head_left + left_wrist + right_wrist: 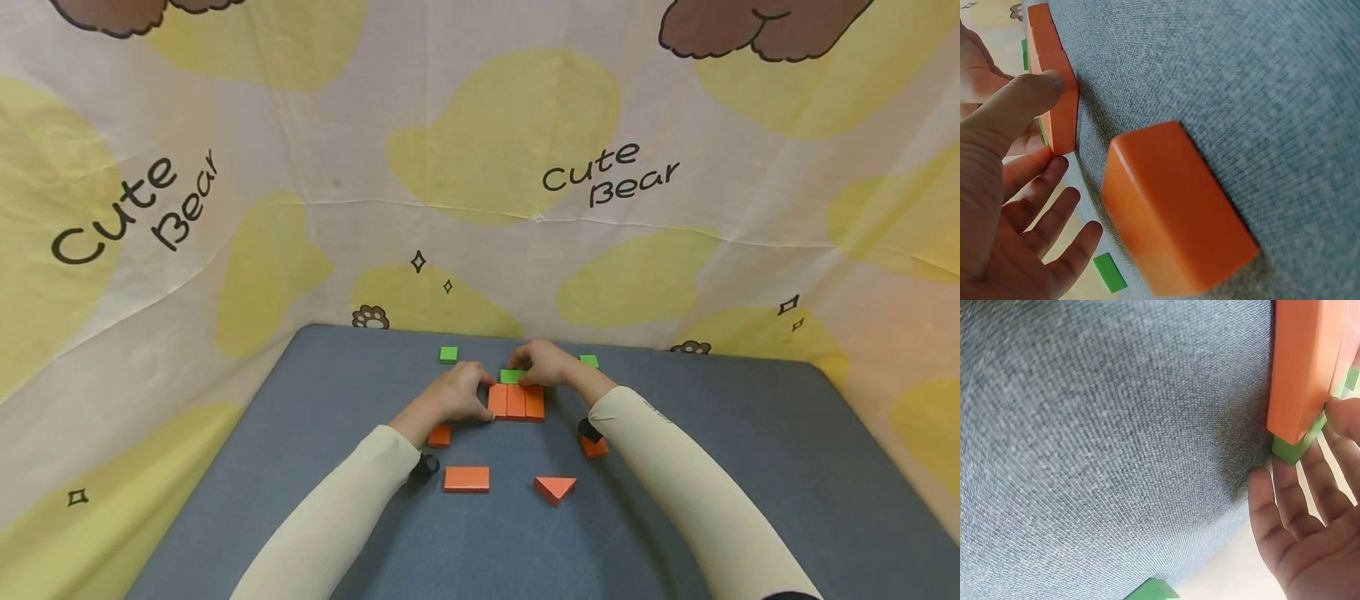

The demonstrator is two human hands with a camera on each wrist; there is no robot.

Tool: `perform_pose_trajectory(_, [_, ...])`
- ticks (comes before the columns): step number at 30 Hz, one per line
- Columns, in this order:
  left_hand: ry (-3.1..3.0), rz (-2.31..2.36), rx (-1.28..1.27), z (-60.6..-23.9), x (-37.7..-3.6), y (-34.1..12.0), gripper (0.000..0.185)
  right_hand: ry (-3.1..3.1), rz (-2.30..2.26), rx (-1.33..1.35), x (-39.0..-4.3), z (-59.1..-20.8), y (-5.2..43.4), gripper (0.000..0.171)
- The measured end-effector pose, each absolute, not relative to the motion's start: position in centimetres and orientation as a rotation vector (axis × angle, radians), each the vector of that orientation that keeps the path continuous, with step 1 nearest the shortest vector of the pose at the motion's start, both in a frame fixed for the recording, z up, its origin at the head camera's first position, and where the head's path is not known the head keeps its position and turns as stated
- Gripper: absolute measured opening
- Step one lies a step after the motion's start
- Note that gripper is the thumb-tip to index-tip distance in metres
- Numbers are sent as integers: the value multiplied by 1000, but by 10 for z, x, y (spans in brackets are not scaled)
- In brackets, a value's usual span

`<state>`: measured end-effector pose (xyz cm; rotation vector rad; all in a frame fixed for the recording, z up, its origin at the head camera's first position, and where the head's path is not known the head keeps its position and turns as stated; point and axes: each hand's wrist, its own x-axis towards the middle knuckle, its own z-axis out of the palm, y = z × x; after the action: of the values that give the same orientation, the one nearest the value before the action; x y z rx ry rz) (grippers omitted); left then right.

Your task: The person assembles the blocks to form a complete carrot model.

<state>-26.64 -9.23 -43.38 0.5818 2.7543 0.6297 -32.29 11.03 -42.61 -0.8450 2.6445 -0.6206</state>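
Note:
Three orange rectangular blocks [516, 402] lie side by side, touching, in the middle of the table. My left hand [456, 392] grips the leftmost orange block [1063, 103], its thumb on the near end and the index finger at the far end. Green block material [512, 377] runs along the far side of the orange row. There my right hand [546, 363] pinches a green block [1294, 450], thumb on the near side and fingers behind. That hand partly covers the green, so I cannot tell how many pieces it is.
Loose green blocks lie at the back left [448, 355] and back right [589, 361]. Nearer are an orange block [439, 437] by the left wrist, another orange block [595, 447] under the right wrist, an orange rectangle [467, 480] and an orange triangle [555, 489]. A patterned cloth [480, 167] hangs behind.

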Motion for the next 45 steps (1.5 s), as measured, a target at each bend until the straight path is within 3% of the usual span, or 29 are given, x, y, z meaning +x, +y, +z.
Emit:
perform_pose_trajectory(15, [2746,635,589,-431,-265,-93,56,2677,-680,-810,-321,-422,120,32])
perform_pose_trajectory(30, [2755,631,593,-433,-265,-92,55,2746,-674,-727,-324,-407,169,34])
perform_pose_trajectory(39, [2738,628,580,-431,-265,-92,57,2772,-683,-608,-329,-415,196,40])
perform_pose_trajectory(45, [2746,621,598,-432,-266,-92,56,2815,-667,-676,-332,-421,209,39])
